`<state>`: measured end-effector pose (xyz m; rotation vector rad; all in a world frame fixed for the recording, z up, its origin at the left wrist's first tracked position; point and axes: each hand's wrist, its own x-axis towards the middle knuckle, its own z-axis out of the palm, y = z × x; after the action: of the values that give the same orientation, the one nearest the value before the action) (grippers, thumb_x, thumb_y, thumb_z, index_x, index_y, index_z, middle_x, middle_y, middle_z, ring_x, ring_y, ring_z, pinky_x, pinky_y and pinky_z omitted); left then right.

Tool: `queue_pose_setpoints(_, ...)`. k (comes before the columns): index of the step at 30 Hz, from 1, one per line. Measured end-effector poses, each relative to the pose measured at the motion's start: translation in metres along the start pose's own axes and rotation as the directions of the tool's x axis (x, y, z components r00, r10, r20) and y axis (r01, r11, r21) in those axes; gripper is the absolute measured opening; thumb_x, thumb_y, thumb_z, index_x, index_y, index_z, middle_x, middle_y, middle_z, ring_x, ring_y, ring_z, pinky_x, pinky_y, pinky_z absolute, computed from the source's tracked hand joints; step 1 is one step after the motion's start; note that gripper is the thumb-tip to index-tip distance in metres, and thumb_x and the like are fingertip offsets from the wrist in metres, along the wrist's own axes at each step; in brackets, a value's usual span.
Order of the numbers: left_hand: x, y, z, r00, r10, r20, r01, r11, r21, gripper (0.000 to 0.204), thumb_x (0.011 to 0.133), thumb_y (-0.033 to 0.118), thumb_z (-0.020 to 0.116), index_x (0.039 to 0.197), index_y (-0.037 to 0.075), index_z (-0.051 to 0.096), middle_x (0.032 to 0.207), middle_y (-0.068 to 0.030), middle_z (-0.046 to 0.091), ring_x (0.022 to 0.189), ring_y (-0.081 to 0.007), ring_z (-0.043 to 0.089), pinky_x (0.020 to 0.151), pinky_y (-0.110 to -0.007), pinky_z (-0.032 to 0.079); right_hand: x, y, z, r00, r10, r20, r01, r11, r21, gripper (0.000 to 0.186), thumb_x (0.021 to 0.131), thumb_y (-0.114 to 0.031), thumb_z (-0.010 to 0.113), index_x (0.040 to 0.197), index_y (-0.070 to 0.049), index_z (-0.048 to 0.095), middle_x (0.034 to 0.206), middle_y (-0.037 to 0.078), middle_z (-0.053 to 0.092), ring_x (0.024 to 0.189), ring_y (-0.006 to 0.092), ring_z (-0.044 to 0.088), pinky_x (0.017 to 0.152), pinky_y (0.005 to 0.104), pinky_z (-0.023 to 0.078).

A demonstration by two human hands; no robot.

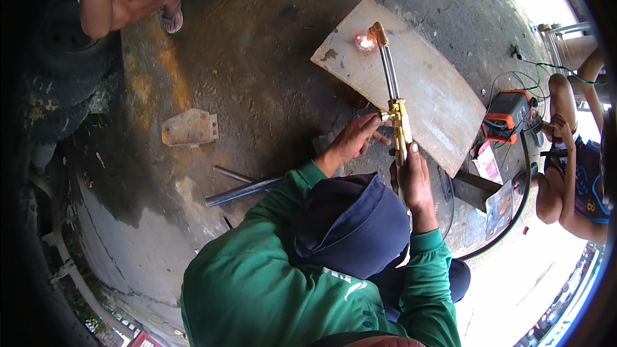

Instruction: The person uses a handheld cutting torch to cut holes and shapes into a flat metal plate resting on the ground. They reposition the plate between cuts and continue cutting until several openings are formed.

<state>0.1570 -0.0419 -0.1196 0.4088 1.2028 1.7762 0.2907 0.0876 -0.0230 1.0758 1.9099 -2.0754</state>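
Observation:
A brass and silver cutting torch (393,83) slants over a large flat metal plate (424,83). Its angled head is above a bright, glowing spot (365,42) near the plate's far left corner. My right hand (414,183) is closed around the torch's handle. At the brass valve body, my left hand (357,140) has its fingertips on a small side knob, with the other fingers partly bent below it. A small red thing shows by the left palm, too little of it to name. Green sleeves cover both arms, and my dark blue knee (353,218) rises between them.
Metal bars (241,193) and a rusty bracket (189,128) lie on the left floor. An orange and black machine (508,115) with cables stands right of the plate, near a steel channel (475,189) and black hose (524,199). People sit at right (572,173) and far left (128,3).

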Motion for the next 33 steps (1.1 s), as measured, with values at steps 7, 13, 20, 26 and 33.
queue_pose_setpoints(7, 0.001, -0.001, -0.003, 0.999, -0.03, 0.023, 0.03, 0.999, 0.016, 0.067, 0.104, 0.06, 0.045, 0.136, 0.003, 0.056, 0.137, -0.0114, 0.063, 0.094, -0.0126, 0.073, 0.044, -0.018, 0.039, 0.0, -0.002, 0.003, 1.0, -0.013, -0.021, 0.013, 1.0, 0.003, 0.064, 0.108, -0.058, 0.029, 0.107, 0.0, 0.057, 0.063, 0.005, 0.052, 0.048, 0.013, 0.046, 0.041, 0.0277, 0.036)
queue_pose_setpoints(13, 0.003, -0.002, -0.001, 1.0, -0.002, -0.002, 0.002, 1.0, -0.001, 0.066, 0.104, 0.06, 0.044, 0.134, 0.003, 0.057, 0.135, -0.0114, 0.064, 0.094, -0.0137, 0.074, 0.043, -0.018, 0.04, 0.001, 0.001, 0.001, 1.0, 0.011, -0.017, -0.011, 1.0, 0.002, 0.063, 0.107, -0.06, 0.03, 0.107, -0.004, 0.059, 0.064, 0.005, 0.053, 0.049, 0.0135, 0.047, 0.044, 0.0277, 0.037)
queue_pose_setpoints(20, 0.003, -0.002, -0.002, 1.0, -0.011, 0.015, 0.011, 1.0, -0.012, 0.067, 0.104, 0.06, 0.044, 0.136, 0.002, 0.056, 0.137, -0.0129, 0.064, 0.095, -0.0145, 0.074, 0.044, -0.018, 0.041, 0.002, 0.001, 0.003, 1.0, 0.004, -0.028, -0.003, 1.0, 0.017, 0.066, 0.108, -0.059, 0.029, 0.107, 0.0, 0.057, 0.062, 0.006, 0.052, 0.047, 0.0134, 0.047, 0.04, 0.0281, 0.036)
queue_pose_setpoints(26, 0.002, 0.0, -0.001, 1.0, -0.005, 0.006, 0.005, 1.0, -0.016, 0.07, 0.103, 0.062, 0.045, 0.136, 0.001, 0.056, 0.137, -0.0134, 0.063, 0.095, -0.0141, 0.074, 0.043, -0.018, 0.04, 0.0, -0.001, 0.004, 0.999, 0.011, -0.031, -0.01, 1.0, 0.016, 0.065, 0.107, -0.06, 0.03, 0.106, -0.001, 0.057, 0.062, 0.005, 0.052, 0.047, 0.0134, 0.047, 0.04, 0.028, 0.036)
queue_pose_setpoints(33, 0.004, -0.005, -0.003, 1.0, 0.006, 0.017, -0.006, 1.0, -0.026, 0.071, 0.103, 0.062, 0.046, 0.136, 0.001, 0.056, 0.137, -0.0131, 0.063, 0.094, -0.0137, 0.074, 0.043, -0.017, 0.04, 0.0, -0.004, 0.005, 0.999, 0.019, -0.032, -0.019, 1.0, 0.007, 0.065, 0.107, -0.061, 0.03, 0.106, -0.001, 0.056, 0.063, 0.005, 0.051, 0.048, 0.0131, 0.046, 0.041, 0.028, 0.036)
